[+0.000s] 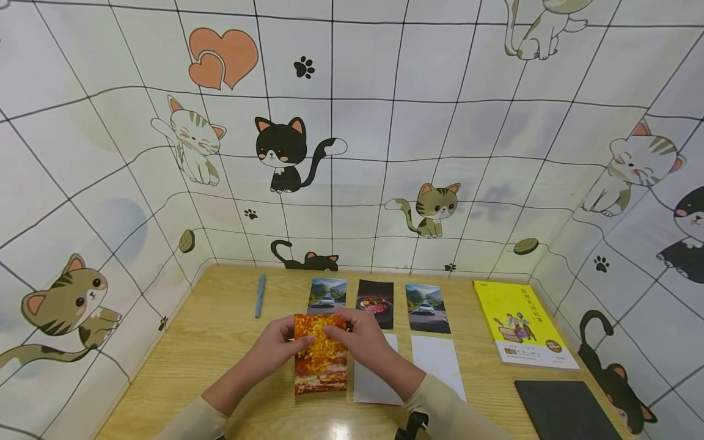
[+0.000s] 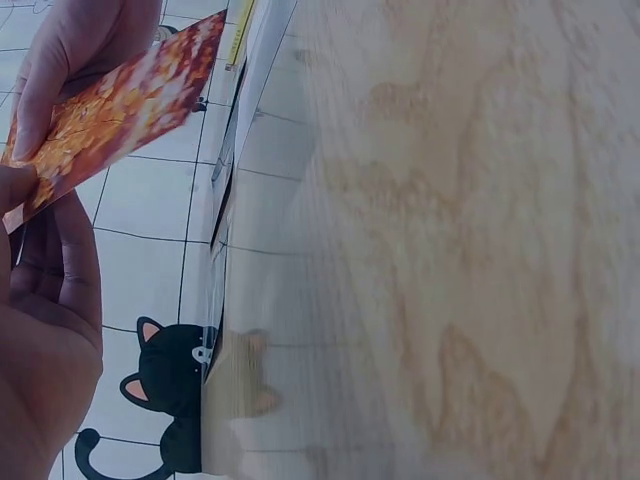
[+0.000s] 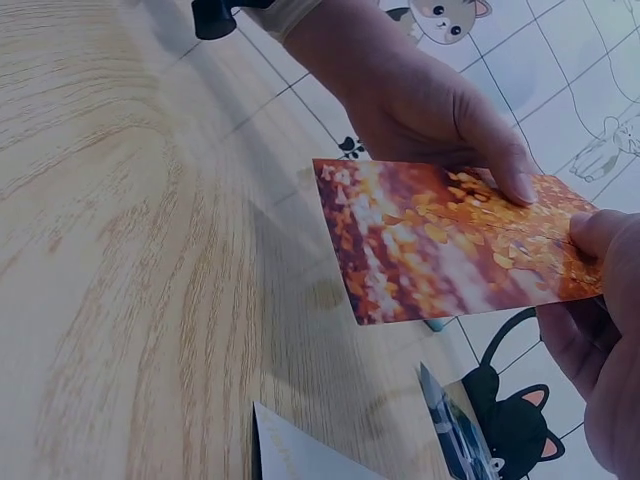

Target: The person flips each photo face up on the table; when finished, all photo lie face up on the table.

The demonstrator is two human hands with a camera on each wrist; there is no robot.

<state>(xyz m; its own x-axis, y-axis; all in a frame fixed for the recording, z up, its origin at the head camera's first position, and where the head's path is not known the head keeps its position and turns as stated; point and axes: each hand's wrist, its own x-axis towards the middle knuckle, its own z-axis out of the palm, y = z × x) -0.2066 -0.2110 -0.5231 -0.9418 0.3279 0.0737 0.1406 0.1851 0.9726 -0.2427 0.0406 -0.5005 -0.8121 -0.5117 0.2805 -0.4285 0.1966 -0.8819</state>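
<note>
Low in the frame, near the middle, the left hand (image 1: 276,343) pinches the left edge of the orange card (image 1: 321,368), whose long side runs up and down; the right hand (image 1: 364,337) pinches its upper right.

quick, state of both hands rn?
Left hand: holding the orange card at its left edge, thumb on the face.
Right hand: holding the same card near its upper right corner.
</note>
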